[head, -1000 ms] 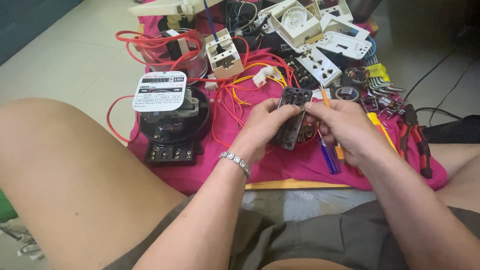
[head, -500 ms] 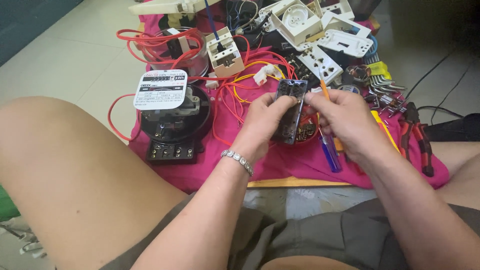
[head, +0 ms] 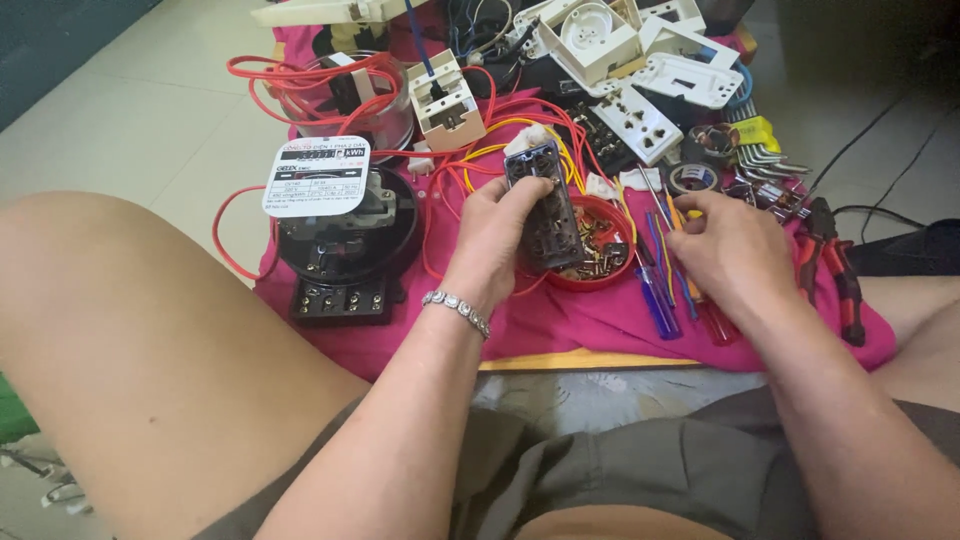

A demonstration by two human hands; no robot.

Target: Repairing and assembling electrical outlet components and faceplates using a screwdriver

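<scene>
The left hand (head: 497, 232) is gripping a dark, see-through socket module (head: 545, 205), thumb on one long edge and fingers curled round the other, holding it upright just above a small red dish of brass screws (head: 597, 250). The right hand (head: 722, 245) is hovering with loosely spread fingers over a row of screwdrivers (head: 668, 280), blue and orange handled, lying on the cloth; it is closing on nothing, though the fingertips are about touching the shafts.

With the module being held directly over the dish, any loose screw or clip dropping from it could be landing among the others and getting lost. The orange wires (head: 470, 160) are looping right behind the left knuckles, so a careless tug could be dragging the white switch box (head: 446, 100) or tipping the dish. The red-handled pliers (head: 832, 262) are lying near the right forearm, where a sweep of the arm could be knocking them off the edge.

Everything is sitting on a magenta cloth (head: 560, 325) spread over a low board, with a black electricity meter (head: 340, 240) to the left and white socket plates (head: 640, 120) beyond. The person is sitting with bare knees either side, on a pale tiled floor (head: 150, 110).
</scene>
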